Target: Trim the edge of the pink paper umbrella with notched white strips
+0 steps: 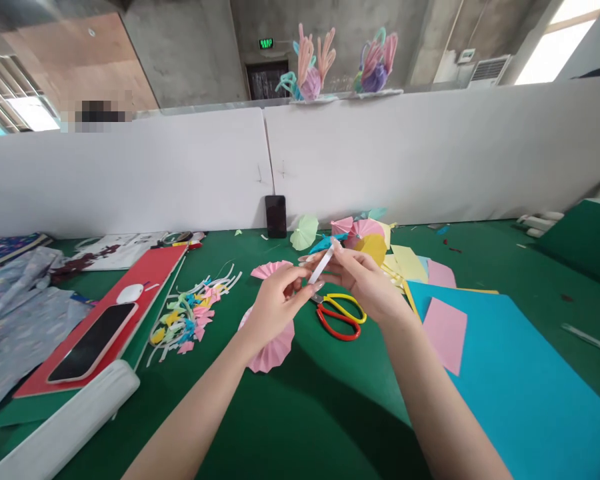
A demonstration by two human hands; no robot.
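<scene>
Both my hands meet above the green table (330, 413) and pinch a short white straw (322, 265) between them. My left hand (276, 303) grips its lower end with closed fingers. My right hand (367, 280) holds the upper end at the fingertips. Below my left hand lies a pink pleated paper fan (273, 350). A second pink fan (269, 269) lies just beyond it. Scissors with red and yellow handles (341, 315) rest on the table under my right hand.
Blue (520, 380), pink (445, 330) and yellow paper sheets lie at the right. Small paper umbrellas (305, 231) cluster by a black phone (275, 215) leaning on the white partition. Cut straws (187, 317), a red board (145, 277) bearing a phone (93, 341), and a white case (65, 427) are at left.
</scene>
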